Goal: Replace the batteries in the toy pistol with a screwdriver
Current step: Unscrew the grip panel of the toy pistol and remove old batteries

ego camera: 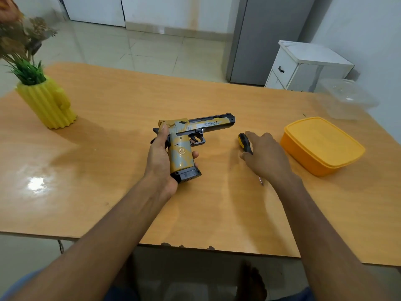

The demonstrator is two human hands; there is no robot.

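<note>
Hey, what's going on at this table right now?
A person sits at a wooden table working on a toy pistol. Their left hand grips the pistol by its handle, barrel pointing right. Their right hand is laid over a screwdriver lying on the table, its black and yellow handle poking out past the fingers and its metal tip showing near the wrist. The pistol looks closed, with no batteries in sight. A lidded orange container sits to the right, a yellow cactus-shaped vase far left.

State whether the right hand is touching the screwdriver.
Touching: the head view shows the right hand lying over the screwdriver, fingers on its handle.
</note>
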